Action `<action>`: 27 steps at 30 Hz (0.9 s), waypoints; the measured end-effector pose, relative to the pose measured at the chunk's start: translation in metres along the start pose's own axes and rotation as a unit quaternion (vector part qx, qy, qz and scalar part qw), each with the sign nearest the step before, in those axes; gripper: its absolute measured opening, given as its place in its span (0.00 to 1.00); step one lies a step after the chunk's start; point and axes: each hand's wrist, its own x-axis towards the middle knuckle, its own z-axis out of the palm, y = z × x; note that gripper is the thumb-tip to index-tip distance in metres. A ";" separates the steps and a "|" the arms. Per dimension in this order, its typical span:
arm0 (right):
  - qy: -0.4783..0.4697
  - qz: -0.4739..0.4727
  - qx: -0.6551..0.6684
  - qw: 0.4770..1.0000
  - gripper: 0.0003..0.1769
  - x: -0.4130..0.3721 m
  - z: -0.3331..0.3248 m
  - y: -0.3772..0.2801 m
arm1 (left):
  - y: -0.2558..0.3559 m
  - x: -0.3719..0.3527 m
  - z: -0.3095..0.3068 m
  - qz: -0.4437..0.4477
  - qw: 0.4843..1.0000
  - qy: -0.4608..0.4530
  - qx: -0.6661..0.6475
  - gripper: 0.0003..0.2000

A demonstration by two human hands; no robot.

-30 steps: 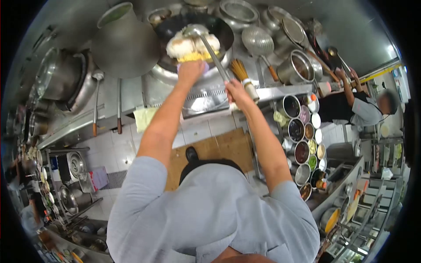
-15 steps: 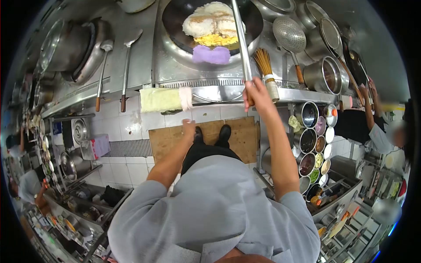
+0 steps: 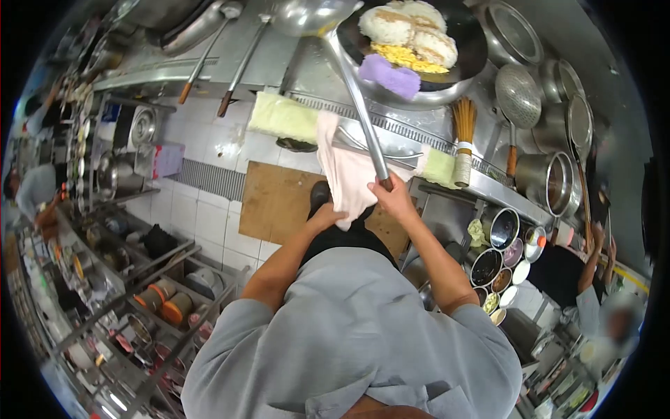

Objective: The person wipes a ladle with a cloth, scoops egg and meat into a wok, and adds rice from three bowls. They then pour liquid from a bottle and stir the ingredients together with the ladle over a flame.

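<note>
My left hand [image 3: 328, 216] is closed on the lower end of a pale pink cloth [image 3: 345, 178], which hangs down from the stove's front rail. My right hand [image 3: 396, 197] grips the handle end of a long metal ladle [image 3: 359, 105]; its bowl is over the steel stovetop, left of the wok. In the dark wok [image 3: 472, 52] lie white rice [image 3: 394, 28] and yellow egg [image 3: 405, 57]. A purple cloth [image 3: 389, 77] rests on the wok's near rim.
A bamboo brush [image 3: 463, 140], a perforated skimmer [image 3: 518, 96] and steel pots [image 3: 544, 183] are on the right. Bowls of ingredients [image 3: 501, 279] stand below them. Other people [image 3: 590, 300] are at the far right and far left. Two long-handled utensils [image 3: 244, 66] lie on the left.
The view has turned, so the wok appears further right. The ladle's bowl is now visible left of the wok. My left hand, empty before, has taken hold of the pink cloth and drawn it down.
</note>
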 end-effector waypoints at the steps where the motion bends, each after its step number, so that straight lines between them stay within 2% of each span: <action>1: -0.003 -0.034 -0.031 0.999 0.14 0.001 0.007 0.022 | -0.008 -0.015 -0.001 -0.001 0.999 0.028 0.020 0.24; 2: -0.016 -0.018 -0.051 0.998 0.13 -0.005 0.015 0.025 | -0.013 -0.030 -0.003 -0.001 0.998 0.055 0.041 0.24; 3: -0.020 -0.041 -0.062 0.997 0.13 -0.007 0.022 0.036 | -0.009 -0.041 -0.006 0.001 0.995 0.080 0.065 0.23; 4: -0.020 -0.063 -0.072 0.995 0.13 -0.005 0.030 0.053 | -0.004 -0.051 -0.006 0.021 0.992 0.121 -0.007 0.22; 6: -0.016 -0.074 -0.132 0.988 0.12 0.003 0.039 0.069 | 0.054 -0.091 -0.006 0.061 0.969 0.191 -0.148 0.21; 7: -0.013 -0.082 -0.151 0.985 0.12 0.006 0.045 0.065 | 0.095 -0.105 -0.005 0.075 0.964 0.200 -0.157 0.17; 9: -0.022 -0.071 -0.179 0.981 0.12 0.014 0.056 0.065 | 0.104 -0.076 0.002 0.135 0.958 0.188 -0.171 0.15; 10: -0.024 -0.095 -0.075 0.992 0.13 0.021 0.062 0.075 | 0.111 -0.061 0.004 0.170 0.952 0.181 -0.177 0.14; 11: -0.026 -0.119 0.030 0.992 0.14 0.029 0.069 0.093 | 0.134 -0.059 0.007 0.193 0.957 0.215 0.001 0.13; 12: -0.028 -0.141 0.135 0.980 0.15 0.037 0.077 0.112 | 0.155 -0.060 0.012 0.211 0.930 0.243 0.179 0.13; 13: -0.008 -0.114 0.166 0.980 0.16 0.041 0.080 0.120 | 0.152 -0.050 0.020 0.245 0.891 0.344 0.167 0.13; 14: 0.014 -0.088 0.198 0.976 0.18 0.046 0.083 0.127 | 0.145 -0.041 0.024 0.251 0.899 0.351 0.075 0.13; 16: -0.032 -0.163 0.003 0.986 0.18 0.052 0.077 0.107 | 0.126 -0.021 0.029 0.255 0.893 0.354 -0.110 0.13; 17: 0.012 -0.176 0.000 0.984 0.18 0.041 0.086 0.083 | 0.133 -0.019 0.031 0.244 0.910 0.311 -0.125 0.11; 20: -0.032 -0.210 -0.221 0.952 0.18 0.049 0.076 0.093 | 0.158 -0.015 0.016 0.104 0.956 0.223 -0.160 0.11; 21: -0.019 -0.162 -0.148 0.975 0.17 0.029 0.073 0.075 | 0.158 -0.004 0.022 0.128 0.931 0.249 -0.235 0.10; 23: 0.018 -0.218 -0.149 0.964 0.17 0.011 0.061 0.103 | 0.160 0.004 0.024 0.128 0.923 0.275 -0.235 0.12; 24: -0.042 -0.060 -0.108 0.991 0.16 -0.023 0.049 0.082 | 0.162 0.003 0.029 0.123 0.920 0.286 -0.238 0.13; 25: -0.099 0.098 -0.063 0.988 0.15 -0.059 0.037 0.054 | 0.148 0.021 0.023 0.146 0.920 0.270 -0.241 0.14; 26: -0.130 0.117 0.008 0.985 0.14 -0.081 0.030 0.080 | 0.159 0.020 0.020 0.140 0.922 0.291 -0.213 0.13; 27: -0.140 0.163 0.016 0.976 0.15 -0.105 0.026 0.074 | 0.166 0.023 0.012 0.118 0.925 0.260 -0.251 0.14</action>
